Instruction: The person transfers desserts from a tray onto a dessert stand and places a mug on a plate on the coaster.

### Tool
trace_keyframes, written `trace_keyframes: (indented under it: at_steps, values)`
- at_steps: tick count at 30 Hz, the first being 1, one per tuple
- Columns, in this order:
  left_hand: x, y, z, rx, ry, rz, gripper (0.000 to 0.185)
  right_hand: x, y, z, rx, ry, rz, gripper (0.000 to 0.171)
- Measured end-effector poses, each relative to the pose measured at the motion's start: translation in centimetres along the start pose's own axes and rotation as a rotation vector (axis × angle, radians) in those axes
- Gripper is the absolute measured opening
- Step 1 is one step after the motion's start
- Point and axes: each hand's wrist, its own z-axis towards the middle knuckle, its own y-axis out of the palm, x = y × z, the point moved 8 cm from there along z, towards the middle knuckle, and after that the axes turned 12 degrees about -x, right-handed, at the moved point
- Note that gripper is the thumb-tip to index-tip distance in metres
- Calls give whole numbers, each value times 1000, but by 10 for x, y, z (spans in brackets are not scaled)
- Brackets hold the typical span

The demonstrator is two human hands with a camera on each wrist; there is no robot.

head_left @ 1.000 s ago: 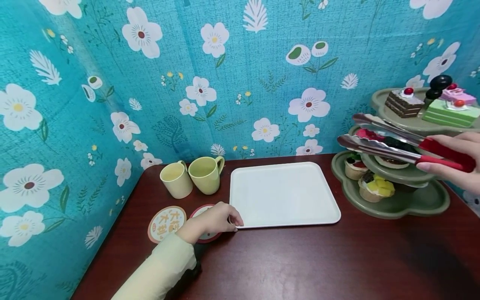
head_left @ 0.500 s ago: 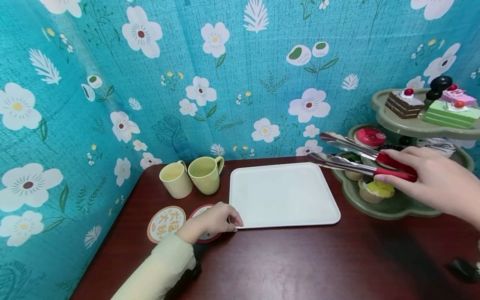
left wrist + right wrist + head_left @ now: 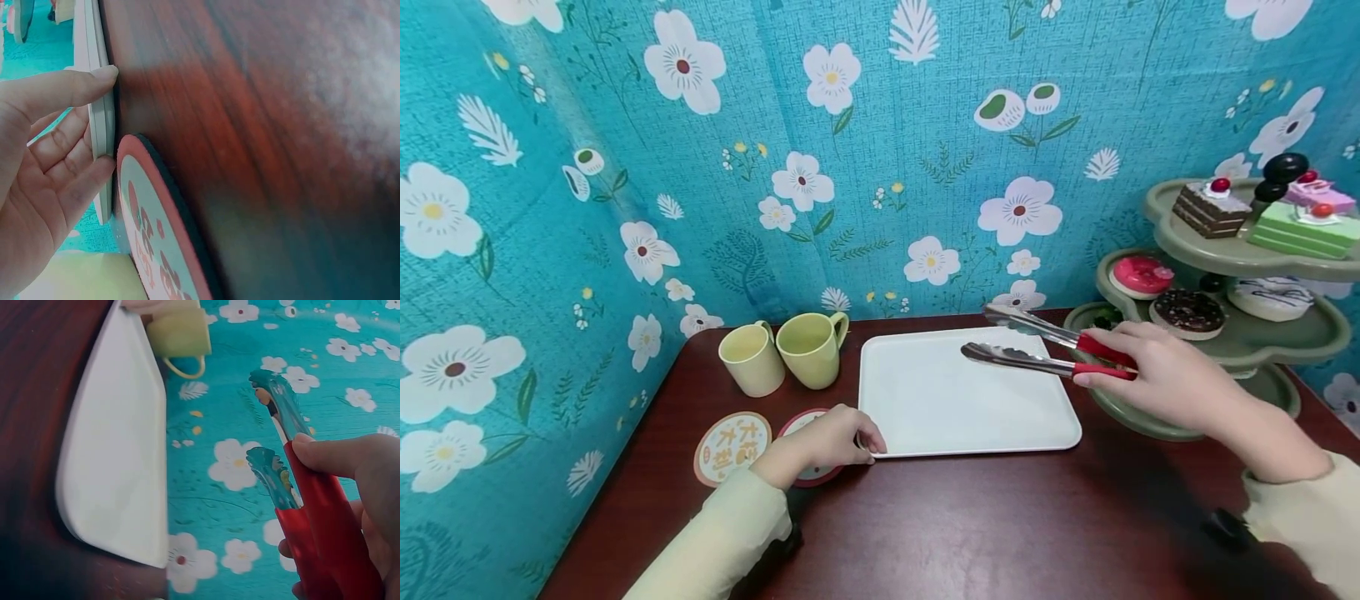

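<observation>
1. Tongs (image 3: 1037, 346) with red handles and steel tips sit in the right hand (image 3: 1157, 379), fingers wrapped round the handles, the two tips apart with nothing between them.
2. Steel tips hover over the far right part of the white tray (image 3: 925, 417), above its surface rather than on it.
3. Over on the other side, the left hand (image 3: 827, 437) pinches the tray's near left corner; the left wrist view shows the thumb (image 3: 69, 87) on one face of the rim and the other fingers (image 3: 81, 184) on the opposite face.
4. Under that hand lies a red-edged coaster (image 3: 808, 475), touching the tray's corner, and a second round coaster (image 3: 733, 446) with orange lettering sits just beside it on the left.
5. Two pale green mugs (image 3: 786, 354) stand side by side behind the coasters, close to the tray's left edge.
6. Right of the tray stands a green tiered stand (image 3: 1240, 254), carrying a pink doughnut (image 3: 1141, 275), a chocolate doughnut (image 3: 1187, 311) and cake slices (image 3: 1262, 217) on top.
7. Everything rests on a dark wooden table (image 3: 1000, 525), flowered blue cloth (image 3: 700, 167) behind.
</observation>
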Motion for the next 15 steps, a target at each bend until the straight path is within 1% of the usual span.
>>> trace_keyframes:
  at_steps: [5,11,15]
  values:
    - [-1,1,0,4,-3,7,15,-4,20,10,-25,11,67,77]
    - [-1,1,1,4,0,6,15,-7,41,21,-55,11,113,81]
    - [0,1,1,2,-3,6,15,-7,54,28,-76,31,152,82]
